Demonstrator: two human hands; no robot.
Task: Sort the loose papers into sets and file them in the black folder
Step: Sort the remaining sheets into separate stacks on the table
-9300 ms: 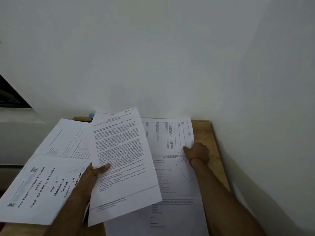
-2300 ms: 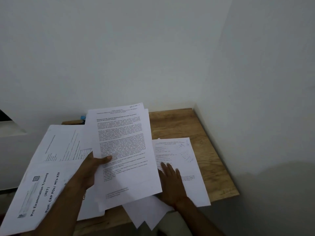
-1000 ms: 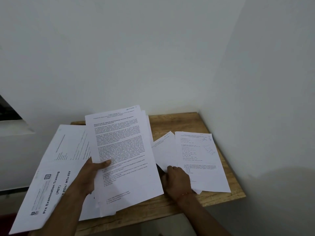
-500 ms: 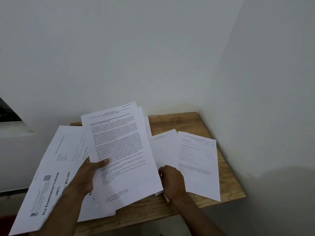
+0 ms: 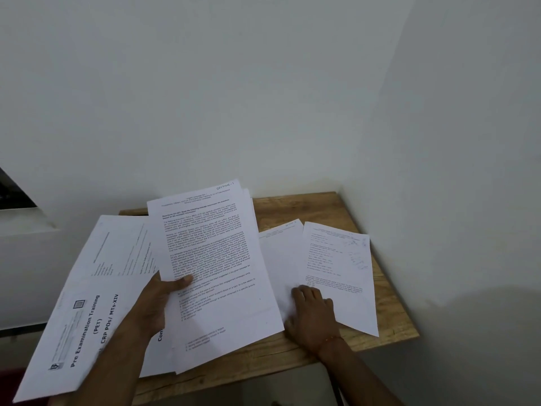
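Observation:
My left hand (image 5: 159, 301) grips a fanned stack of printed sheets above the table's left part. Its top page (image 5: 216, 268) is dense text, and a "Pre Examination Training" cover sheet (image 5: 76, 326) sticks out at lower left. My right hand (image 5: 314, 312) lies palm down with fingers spread on a mostly blank sheet (image 5: 281, 259) on the table. A printed sheet with pen marks (image 5: 339, 273) lies just right of it, partly over the blank one. No black folder is in view.
The small wooden table (image 5: 330, 209) sits in a corner, with white walls behind it and on the right. Its front edge runs just below my right wrist. A dark window edge (image 5: 11, 189) shows at far left.
My right hand slid the two table sheets up and right, then flattened from a curled grip at their lower edge onto the blank sheet. The left hand's stack barely moved.

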